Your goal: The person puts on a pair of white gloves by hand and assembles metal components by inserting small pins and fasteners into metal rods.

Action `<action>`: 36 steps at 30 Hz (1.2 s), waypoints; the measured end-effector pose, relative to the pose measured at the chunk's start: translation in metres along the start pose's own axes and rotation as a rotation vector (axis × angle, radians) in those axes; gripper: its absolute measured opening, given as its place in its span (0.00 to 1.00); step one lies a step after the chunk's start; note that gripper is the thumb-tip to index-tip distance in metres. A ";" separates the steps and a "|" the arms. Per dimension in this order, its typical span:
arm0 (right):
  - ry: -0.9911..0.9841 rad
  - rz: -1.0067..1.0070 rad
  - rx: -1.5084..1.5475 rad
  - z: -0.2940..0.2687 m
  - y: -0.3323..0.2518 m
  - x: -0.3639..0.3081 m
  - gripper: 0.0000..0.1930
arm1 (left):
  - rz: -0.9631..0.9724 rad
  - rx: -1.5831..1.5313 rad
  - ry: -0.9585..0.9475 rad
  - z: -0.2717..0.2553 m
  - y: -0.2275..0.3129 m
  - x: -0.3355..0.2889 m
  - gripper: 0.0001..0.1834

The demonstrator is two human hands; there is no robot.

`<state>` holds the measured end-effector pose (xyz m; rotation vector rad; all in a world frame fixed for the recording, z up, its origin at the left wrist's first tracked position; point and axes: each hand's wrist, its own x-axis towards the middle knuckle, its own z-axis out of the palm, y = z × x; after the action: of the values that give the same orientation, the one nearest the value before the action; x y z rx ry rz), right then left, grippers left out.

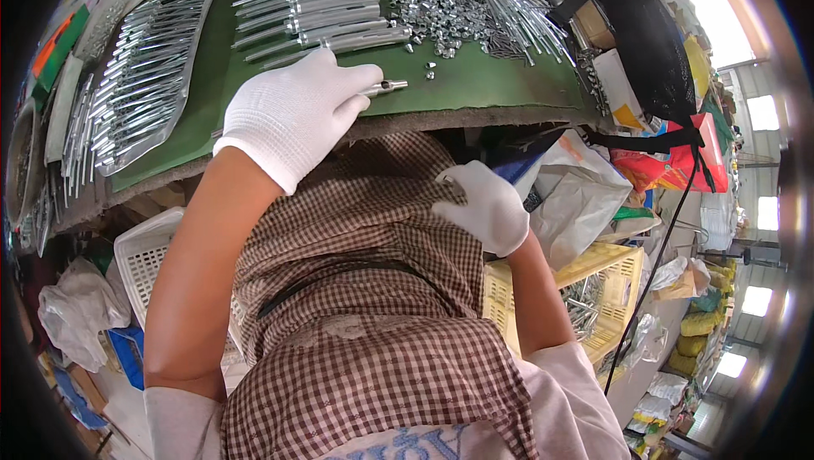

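Note:
My left hand, in a white knit glove, is closed around a silver metal tube at the table's near edge. One end of the tube sticks out past the thumb and forefinger; the palm hides the rest. Over my lap, against the checked apron, my right hand is gloved too, its fingers curled into a pinch. A small pale glint shows at those fingertips, too small to name. Beyond my left hand lies a row of silver rod-and-tube pieces. Loose nuts are heaped to their right.
A metal tray of thin rods lies on the green tabletop at left. Long rods lie by the nuts. A black mesh bag hangs at right. Below stand a white basket and a yellow crate holding metal parts.

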<state>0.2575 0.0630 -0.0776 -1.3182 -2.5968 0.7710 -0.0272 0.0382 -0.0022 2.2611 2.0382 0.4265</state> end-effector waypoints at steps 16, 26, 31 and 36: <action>-0.631 -0.408 -0.192 0.087 -0.050 0.022 0.11 | -0.033 -0.029 -0.067 -0.006 0.003 0.003 0.13; 0.289 -0.183 0.235 -0.054 -0.066 0.058 0.06 | -0.058 0.025 -0.071 -0.012 0.005 0.001 0.10; 0.601 -0.114 0.165 -0.073 -0.034 0.116 0.09 | -0.051 0.010 -0.088 -0.013 0.007 0.004 0.11; 0.453 -0.156 0.229 -0.076 -0.051 0.101 0.07 | -0.074 0.001 -0.114 -0.013 0.005 0.002 0.11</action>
<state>0.1845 0.1457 0.0018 -1.0621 -2.1523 0.6332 -0.0253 0.0383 0.0122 2.1493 2.0581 0.2844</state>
